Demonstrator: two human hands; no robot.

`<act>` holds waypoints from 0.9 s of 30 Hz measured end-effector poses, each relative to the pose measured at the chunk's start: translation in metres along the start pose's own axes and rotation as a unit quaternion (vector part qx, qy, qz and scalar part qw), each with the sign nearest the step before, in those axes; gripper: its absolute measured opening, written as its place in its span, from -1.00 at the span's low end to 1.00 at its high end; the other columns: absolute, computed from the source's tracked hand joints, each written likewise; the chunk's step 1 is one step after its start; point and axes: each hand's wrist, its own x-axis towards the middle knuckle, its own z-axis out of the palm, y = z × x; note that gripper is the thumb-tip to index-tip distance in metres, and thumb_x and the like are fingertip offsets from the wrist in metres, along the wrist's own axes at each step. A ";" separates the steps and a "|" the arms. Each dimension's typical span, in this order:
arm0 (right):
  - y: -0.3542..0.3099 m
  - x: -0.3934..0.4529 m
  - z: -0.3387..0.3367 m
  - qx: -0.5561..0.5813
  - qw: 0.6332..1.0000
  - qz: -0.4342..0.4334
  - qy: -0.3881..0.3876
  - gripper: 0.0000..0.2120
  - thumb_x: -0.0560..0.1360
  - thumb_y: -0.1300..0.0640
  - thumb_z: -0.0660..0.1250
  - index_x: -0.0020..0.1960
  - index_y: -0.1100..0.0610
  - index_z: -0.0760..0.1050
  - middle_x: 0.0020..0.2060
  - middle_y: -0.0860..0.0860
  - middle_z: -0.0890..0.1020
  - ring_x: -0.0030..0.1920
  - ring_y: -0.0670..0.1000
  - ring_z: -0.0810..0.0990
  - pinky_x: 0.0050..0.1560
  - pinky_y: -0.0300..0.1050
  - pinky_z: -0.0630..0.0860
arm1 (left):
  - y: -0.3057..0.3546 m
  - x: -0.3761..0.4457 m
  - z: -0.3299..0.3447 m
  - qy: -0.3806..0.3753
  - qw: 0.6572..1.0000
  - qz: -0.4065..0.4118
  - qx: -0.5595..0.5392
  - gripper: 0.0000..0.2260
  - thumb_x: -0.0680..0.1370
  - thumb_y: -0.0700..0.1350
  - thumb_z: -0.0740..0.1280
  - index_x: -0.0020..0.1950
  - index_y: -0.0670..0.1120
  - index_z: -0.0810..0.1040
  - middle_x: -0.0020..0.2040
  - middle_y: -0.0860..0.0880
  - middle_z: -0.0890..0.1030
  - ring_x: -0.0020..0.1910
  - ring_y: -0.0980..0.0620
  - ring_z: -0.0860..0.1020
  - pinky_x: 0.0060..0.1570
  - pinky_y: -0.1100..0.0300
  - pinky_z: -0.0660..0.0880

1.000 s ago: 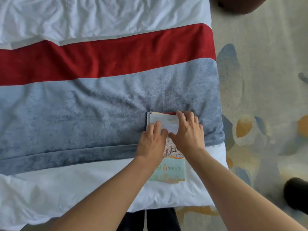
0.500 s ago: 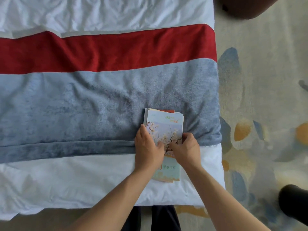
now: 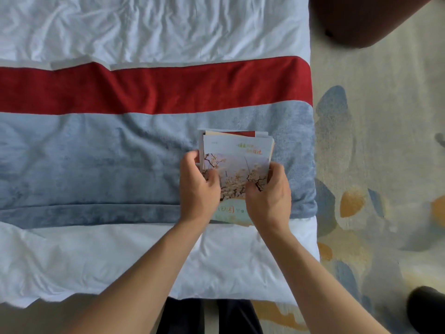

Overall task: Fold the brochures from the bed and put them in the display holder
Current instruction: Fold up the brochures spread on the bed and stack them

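Note:
A stack of folded brochures (image 3: 237,155) with a blossom picture on top sits near the right edge of the bed, over the grey-blue band of the blanket (image 3: 96,160). My left hand (image 3: 198,189) grips the stack's left edge, thumb on top and fingers curled under. On the right edge, my right hand (image 3: 268,194) holds the stack the same way. The far end of the stack tilts up off the blanket. No display holder is in view.
The bed has a white sheet (image 3: 144,25), a red band (image 3: 144,90) and the grey-blue band. A patterned carpet (image 3: 380,141) lies to the right. A dark brown piece of furniture (image 3: 361,18) stands at the top right, a black object (image 3: 426,307) at the bottom right.
Both hands slid from pressing flat on the brochure top down to its side edges and took hold. The stack's far end has risen off the blanket.

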 end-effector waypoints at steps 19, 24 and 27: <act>-0.016 -0.001 0.004 0.104 0.994 -0.026 0.021 -0.64 0.43 0.27 0.37 0.09 0.03 0.28 -0.02 0.01 0.57 -0.01 0.09 0.53 -0.13 -0.18 0.30 | 0.025 0.000 -0.001 -0.032 0.994 0.026 -0.097 -0.55 0.43 -0.38 0.20 0.27 -0.06 0.40 0.04 0.00 0.59 -0.03 0.15 0.56 -0.10 0.43 0.43; -0.007 -0.004 0.006 0.077 0.997 -0.018 0.005 -0.62 0.43 0.26 0.38 0.13 0.03 0.30 -0.04 -0.03 0.56 0.01 0.12 0.53 -0.15 -0.18 0.26 | 0.018 0.002 -0.001 -0.047 0.994 0.020 -0.094 -0.59 0.42 -0.36 0.18 0.17 0.03 0.39 0.00 -0.01 0.58 -0.04 0.09 0.56 -0.14 0.41 0.43; -0.002 -0.005 0.008 0.064 0.998 -0.015 -0.008 -0.66 0.45 0.25 0.36 0.12 0.04 0.30 -0.03 -0.01 0.58 0.01 0.13 0.56 -0.13 -0.12 0.33 | 0.010 0.001 0.000 -0.061 0.995 0.012 -0.074 -0.62 0.47 -0.34 0.19 0.13 0.09 0.35 0.00 0.00 0.57 -0.04 0.11 0.56 -0.09 0.30 0.48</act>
